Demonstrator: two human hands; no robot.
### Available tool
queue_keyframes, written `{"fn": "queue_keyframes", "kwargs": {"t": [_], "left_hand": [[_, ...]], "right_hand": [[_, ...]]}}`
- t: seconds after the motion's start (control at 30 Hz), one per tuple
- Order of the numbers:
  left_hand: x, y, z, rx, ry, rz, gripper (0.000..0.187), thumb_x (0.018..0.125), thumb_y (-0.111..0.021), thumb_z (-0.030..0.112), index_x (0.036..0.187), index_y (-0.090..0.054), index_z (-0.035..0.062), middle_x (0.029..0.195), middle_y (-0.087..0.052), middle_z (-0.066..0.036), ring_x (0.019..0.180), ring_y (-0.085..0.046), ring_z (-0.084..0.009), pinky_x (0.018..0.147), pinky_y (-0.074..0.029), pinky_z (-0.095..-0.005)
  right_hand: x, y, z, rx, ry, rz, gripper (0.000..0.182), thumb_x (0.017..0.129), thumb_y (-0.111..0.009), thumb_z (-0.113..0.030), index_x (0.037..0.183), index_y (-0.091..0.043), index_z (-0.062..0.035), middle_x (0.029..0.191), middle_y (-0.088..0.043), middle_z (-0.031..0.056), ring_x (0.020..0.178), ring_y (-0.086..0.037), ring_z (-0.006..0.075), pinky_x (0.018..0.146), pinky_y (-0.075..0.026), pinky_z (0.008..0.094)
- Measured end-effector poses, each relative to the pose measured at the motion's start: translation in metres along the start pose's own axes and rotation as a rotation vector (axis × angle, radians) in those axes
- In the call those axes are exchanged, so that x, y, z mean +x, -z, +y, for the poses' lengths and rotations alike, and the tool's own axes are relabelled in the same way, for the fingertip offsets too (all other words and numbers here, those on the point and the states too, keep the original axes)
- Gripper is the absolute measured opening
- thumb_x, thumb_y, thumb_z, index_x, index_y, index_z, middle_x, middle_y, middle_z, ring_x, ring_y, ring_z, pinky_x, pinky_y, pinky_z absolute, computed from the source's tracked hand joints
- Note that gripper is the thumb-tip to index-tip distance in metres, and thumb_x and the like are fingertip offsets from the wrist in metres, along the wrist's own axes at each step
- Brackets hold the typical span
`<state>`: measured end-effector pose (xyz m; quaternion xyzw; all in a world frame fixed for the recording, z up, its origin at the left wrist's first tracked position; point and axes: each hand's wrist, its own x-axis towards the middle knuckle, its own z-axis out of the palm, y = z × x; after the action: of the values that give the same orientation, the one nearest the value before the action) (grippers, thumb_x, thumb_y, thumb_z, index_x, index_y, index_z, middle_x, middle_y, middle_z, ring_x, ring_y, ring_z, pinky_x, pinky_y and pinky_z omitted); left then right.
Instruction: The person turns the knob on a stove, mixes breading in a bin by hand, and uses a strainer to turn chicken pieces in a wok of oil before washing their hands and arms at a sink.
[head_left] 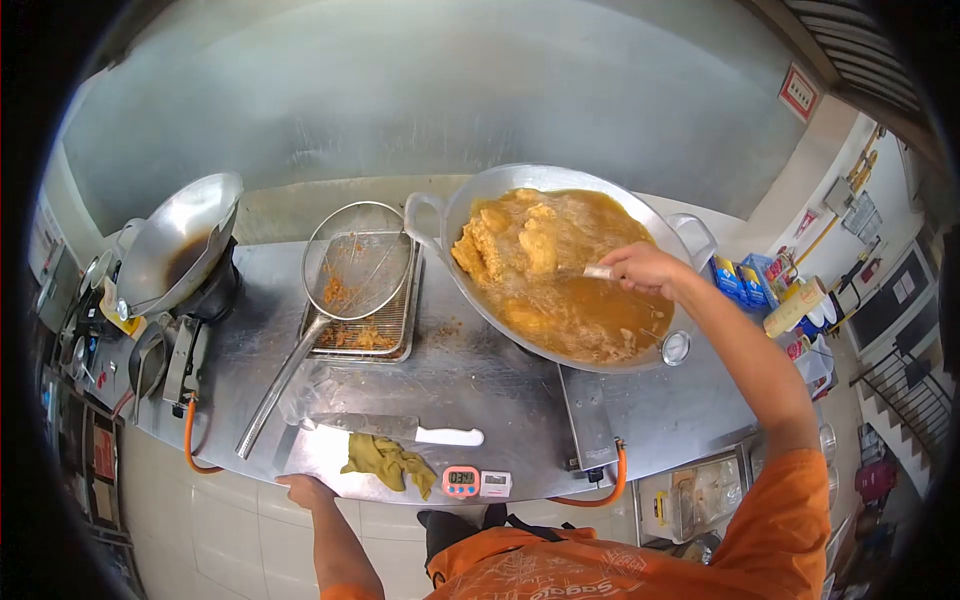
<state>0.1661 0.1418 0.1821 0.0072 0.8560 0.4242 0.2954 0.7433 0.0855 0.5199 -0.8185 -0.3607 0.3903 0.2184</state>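
Note:
My right hand (pixel 648 271) is closed around the pale handle of a utensil (pixel 598 271) over the wok. The utensil's far end is lost in the bubbling oil, so its kind does not show. Golden battered fried pieces (pixel 540 240) float in the brown oil of the large two-handled wok (pixel 424 222), mostly at its left and back. At the table's front edge rests my left hand (pixel 308 491), a finger stretched along the rim and nothing visible in it. Near it lie a green cloth (pixel 385 463) and a white-handled knife (pixel 450 436).
A long-handled strainer (pixel 300 368) lies across a wire rack tray (pixel 405 335) with crumbs. A second wok (pixel 215 195) stands on a burner at the left. Two small timers (pixel 461 482) sit at the front edge. Orange gas hoses (pixel 620 475) hang there. A thermometer dial (pixel 676 347) is at the wok's rim.

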Motion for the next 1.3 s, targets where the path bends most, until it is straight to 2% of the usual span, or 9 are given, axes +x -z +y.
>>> {"fn": "queue_keyframes", "kwargs": {"t": [0.23,0.33,0.43,0.63,0.73,0.93,1.03,1.23,1.3], "left_hand": [[0.003,-0.002,0.000,-0.028,-0.003,-0.002,0.083,0.090,-0.023,0.060,0.117,-0.046,-0.0157,0.122,-0.047,-0.034,0.111,-0.048,-0.0454,0.097,-0.039,-0.0490],[0.007,-0.003,-0.003,-0.013,-0.014,-0.009,0.084,0.090,-0.022,0.060,0.116,-0.046,-0.0167,0.122,-0.047,-0.034,0.112,-0.048,-0.0454,0.097,-0.038,-0.0493],[0.008,-0.004,-0.004,-0.022,-0.012,-0.002,0.084,0.088,-0.025,0.061,0.114,-0.051,-0.0147,0.120,-0.051,-0.030,0.111,-0.050,-0.0434,0.098,-0.038,-0.0478],[0.002,0.000,-0.002,0.002,-0.019,-0.023,0.086,0.090,-0.022,0.060,0.114,-0.048,-0.0184,0.121,-0.047,-0.034,0.112,-0.048,-0.0461,0.097,-0.038,-0.0494],[0.006,-0.001,-0.003,0.037,-0.036,-0.005,0.086,0.090,-0.022,0.060,0.113,-0.049,-0.0185,0.119,-0.049,-0.034,0.111,-0.049,-0.0462,0.097,-0.038,-0.0491],[0.009,-0.001,-0.005,-0.012,-0.010,-0.042,0.087,0.088,-0.022,0.062,0.118,-0.048,-0.0152,0.123,-0.048,-0.031,0.113,-0.048,-0.0446,0.099,-0.036,-0.0484],[0.019,-0.005,-0.009,0.014,-0.007,-0.033,0.087,0.088,-0.022,0.062,0.118,-0.047,-0.0160,0.124,-0.048,-0.031,0.114,-0.047,-0.0445,0.099,-0.036,-0.0477],[-0.006,0.002,0.000,-0.040,-0.015,-0.046,0.086,0.090,-0.021,0.060,0.114,-0.048,-0.0183,0.122,-0.048,-0.033,0.112,-0.048,-0.0459,0.098,-0.038,-0.0492],[-0.003,0.001,-0.002,-0.026,-0.029,-0.041,0.086,0.090,-0.021,0.060,0.114,-0.048,-0.0182,0.122,-0.048,-0.033,0.112,-0.048,-0.0458,0.098,-0.038,-0.0496]], "right_hand": [[-0.008,0.029,0.012,0.010,0.075,0.128,0.031,0.082,-0.051,-0.008,0.110,-0.062,-0.0067,0.063,-0.050,0.0005,0.051,-0.039,0.0054,0.042,-0.024,0.0215],[-0.018,0.044,0.020,-0.007,0.127,0.154,0.030,0.077,-0.052,-0.006,0.104,-0.065,-0.0027,0.064,-0.053,0.0009,0.052,-0.045,0.0055,0.044,-0.032,0.0211],[-0.032,0.053,0.021,-0.286,0.214,0.249,0.030,0.075,-0.054,-0.009,0.101,-0.067,-0.0051,0.074,-0.063,0.0076,0.064,-0.056,0.0138,0.057,-0.044,0.0281],[-0.050,0.062,0.026,-0.701,0.255,0.421,0.032,0.074,-0.053,-0.012,0.102,-0.069,-0.0122,0.092,-0.066,0.0179,0.088,-0.063,0.0294,0.080,-0.049,0.0385],[-0.066,0.047,0.029,-0.898,0.291,0.592,0.030,0.075,-0.054,-0.012,0.101,-0.069,-0.0126,0.090,-0.066,0.0178,0.086,-0.064,0.0307,0.079,-0.050,0.0404],[-0.081,0.035,0.030,-1.069,0.269,0.613,0.028,0.077,-0.052,-0.011,0.100,-0.068,-0.0114,0.086,-0.066,0.0179,0.083,-0.062,0.0346,0.077,-0.050,0.0442],[-0.085,0.044,0.037,-0.968,0.308,0.686,0.029,0.076,-0.054,-0.012,0.101,-0.068,-0.0123,0.087,-0.066,0.0191,0.084,-0.064,0.0331,0.075,-0.051,0.0427],[-0.081,0.076,0.059,-0.583,0.415,0.480,0.035,0.074,-0.053,-0.008,0.107,-0.065,-0.0059,0.084,-0.067,0.0181,0.076,-0.065,0.0315,0.073,-0.049,0.0399],[-0.092,0.074,0.050,-0.448,0.263,0.413,0.034,0.074,-0.053,-0.010,0.106,-0.066,-0.0070,0.083,-0.066,0.0193,0.076,-0.065,0.0297,0.071,-0.049,0.0393]]}}
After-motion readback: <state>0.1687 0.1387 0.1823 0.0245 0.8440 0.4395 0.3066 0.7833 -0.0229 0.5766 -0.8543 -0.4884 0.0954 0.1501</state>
